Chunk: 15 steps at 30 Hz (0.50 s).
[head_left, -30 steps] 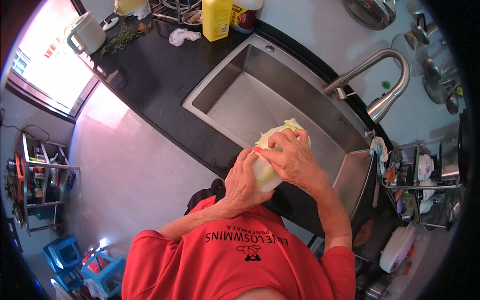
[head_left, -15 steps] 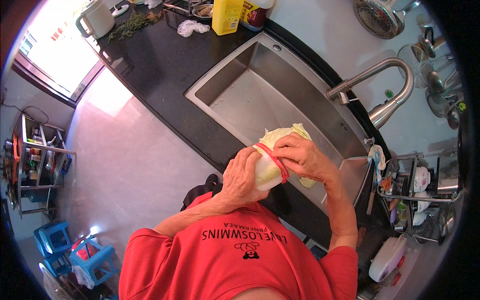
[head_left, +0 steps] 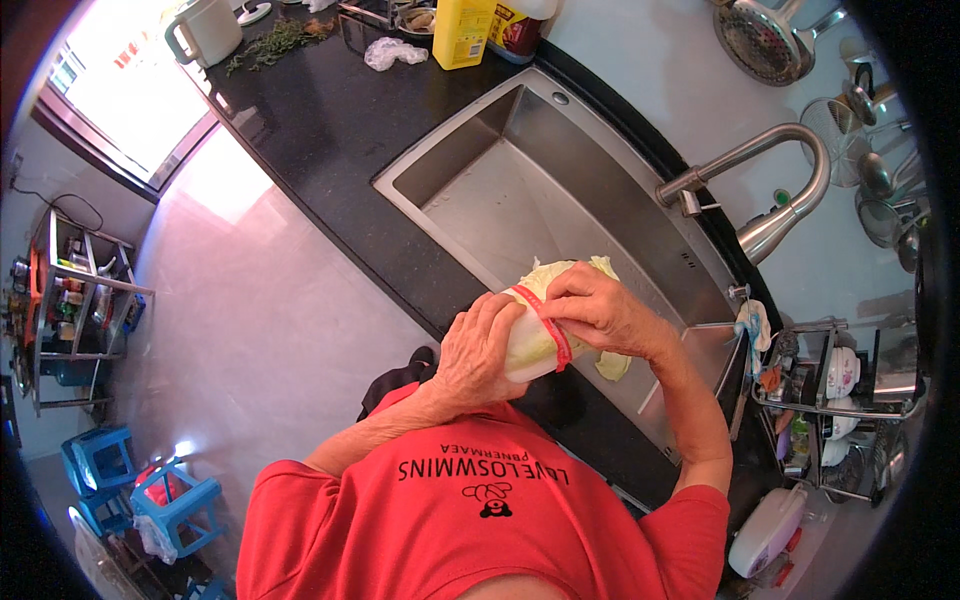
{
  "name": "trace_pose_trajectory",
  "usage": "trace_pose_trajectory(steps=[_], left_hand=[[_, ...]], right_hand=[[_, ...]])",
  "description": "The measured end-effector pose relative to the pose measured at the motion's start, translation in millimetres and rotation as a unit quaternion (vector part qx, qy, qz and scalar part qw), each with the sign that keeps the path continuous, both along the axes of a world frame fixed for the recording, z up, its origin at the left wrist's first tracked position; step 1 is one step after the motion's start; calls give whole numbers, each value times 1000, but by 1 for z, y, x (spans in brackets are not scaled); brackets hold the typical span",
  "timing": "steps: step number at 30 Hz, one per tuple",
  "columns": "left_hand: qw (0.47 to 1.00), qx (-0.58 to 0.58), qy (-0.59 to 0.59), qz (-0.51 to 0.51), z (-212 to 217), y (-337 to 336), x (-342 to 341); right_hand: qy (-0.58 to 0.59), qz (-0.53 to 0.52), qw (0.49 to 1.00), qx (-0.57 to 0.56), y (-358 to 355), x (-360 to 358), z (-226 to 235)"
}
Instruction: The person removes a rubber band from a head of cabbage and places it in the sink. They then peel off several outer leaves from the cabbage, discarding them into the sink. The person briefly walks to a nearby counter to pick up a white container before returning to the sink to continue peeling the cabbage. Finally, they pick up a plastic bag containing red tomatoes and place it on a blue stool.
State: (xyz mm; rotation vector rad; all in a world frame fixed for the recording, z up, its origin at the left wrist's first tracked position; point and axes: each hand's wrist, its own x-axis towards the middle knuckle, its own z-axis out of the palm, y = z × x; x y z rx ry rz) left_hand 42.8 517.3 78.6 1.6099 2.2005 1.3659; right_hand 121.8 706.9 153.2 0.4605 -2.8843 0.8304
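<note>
A pale napa cabbage [head_left: 527,352] with yellow-green leaf tips is held over the near edge of the sink. Its white base points toward my body. Round its middle runs a red printed tape [head_left: 548,325]. My left hand [head_left: 478,348] wraps the cabbage from the left side, fingers over the top. My right hand [head_left: 600,312] has its thumb and fingers pinched together at the tape's upper edge, against the leaves. A loose outer leaf [head_left: 612,366] hangs below my right hand. The pinching fingertips partly hide what lies between them.
The steel sink [head_left: 480,205] lies beyond the cabbage, with a tall faucet [head_left: 770,150] at its right. A yellow jug [head_left: 463,35], a crumpled plastic bag [head_left: 393,53] and green sprigs [head_left: 275,45] lie on the black counter [head_left: 310,140]. A dish rack [head_left: 840,400] stands right; blue stools [head_left: 180,510] stand lower left.
Both hands stay on the cabbage, the right still pinching at the tape. The view has shifted slightly, and the cabbage has barely moved.
</note>
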Motion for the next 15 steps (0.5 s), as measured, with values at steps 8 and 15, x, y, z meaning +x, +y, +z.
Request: trace_pose_trajectory(steps=[8,15], left_hand=[[1000,-12,-2,-25,3,-1,-2],[999,-18,-17,-25,5,-2,-5]], right_hand=[[-2,-15,997,70,-3,4,2],[-6,-37,999,11,0,0,8]])
